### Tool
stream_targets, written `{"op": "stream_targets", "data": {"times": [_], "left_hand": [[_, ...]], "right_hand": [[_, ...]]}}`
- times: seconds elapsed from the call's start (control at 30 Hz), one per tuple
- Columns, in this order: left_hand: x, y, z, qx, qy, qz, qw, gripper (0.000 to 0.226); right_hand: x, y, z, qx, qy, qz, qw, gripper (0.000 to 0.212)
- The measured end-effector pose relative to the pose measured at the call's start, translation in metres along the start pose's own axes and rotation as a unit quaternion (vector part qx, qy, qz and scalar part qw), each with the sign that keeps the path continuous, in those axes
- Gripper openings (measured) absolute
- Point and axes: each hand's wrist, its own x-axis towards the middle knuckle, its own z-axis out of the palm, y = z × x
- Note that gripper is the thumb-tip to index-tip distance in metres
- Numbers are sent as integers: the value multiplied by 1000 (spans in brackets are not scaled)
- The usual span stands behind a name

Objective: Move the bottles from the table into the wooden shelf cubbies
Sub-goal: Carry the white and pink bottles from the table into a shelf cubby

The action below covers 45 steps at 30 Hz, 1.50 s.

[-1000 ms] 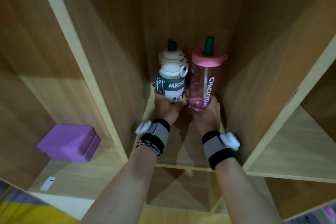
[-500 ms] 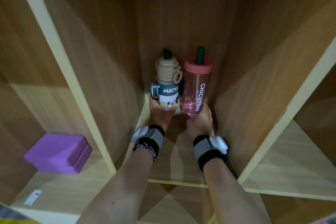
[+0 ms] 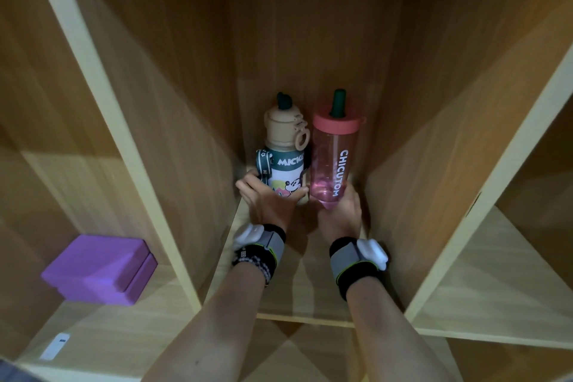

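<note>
Two bottles stand side by side deep in the middle cubby (image 3: 297,295) of the wooden shelf. The left one is a beige-capped cartoon bottle (image 3: 286,149) with a green band and strap. The right one is a clear pink bottle (image 3: 333,152) with a pink lid and dark green spout. My left hand (image 3: 268,200) grips the cartoon bottle around its base. My right hand (image 3: 341,215) holds the pink bottle at its bottom. Both bottles are upright and touch each other. Their bases are hidden behind my hands.
A purple block (image 3: 99,268) lies in the left cubby, with a small white tag (image 3: 55,346) near that cubby's front edge. Wooden dividers (image 3: 130,146) wall the middle cubby on both sides. The right cubby (image 3: 496,282) holds nothing in view.
Both hands have pushed the two bottles deeper into the middle cubby, toward its back wall. The grips look unchanged.
</note>
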Motion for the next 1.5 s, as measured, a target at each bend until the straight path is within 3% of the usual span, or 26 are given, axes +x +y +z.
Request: {"op": "stream_targets", "data": {"times": [0.2,0.33,0.5,0.6,0.77,1.03,1.3,1.5], "left_hand": [[4,-4,2,30,-49,-17,998,89],[6,-6,3,39,-64,-33,997,80],[6,-6,4,45,-53,-29,997,70],[5,-5,3,82,-40,-23,996,77],[5,-6,1,80,-54,-36,995,56],[7,-4,1,-12,-89,-69,994,62],[7,-6,2,-23,-97,-82,992,59],[9,-2,-2,-52,-86,-86,991,71]], "right_hand": [[0,4,2,-9,13,-16,1000,64],[1,4,5,-4,31,-7,999,77],[1,5,6,-21,40,-6,999,75],[0,3,9,-21,50,-1,999,81],[-1,2,8,-30,47,1,998,67],[2,3,7,-53,27,0,998,66],[2,3,5,-46,23,9,999,58],[1,1,8,-67,29,3,997,68]]}}
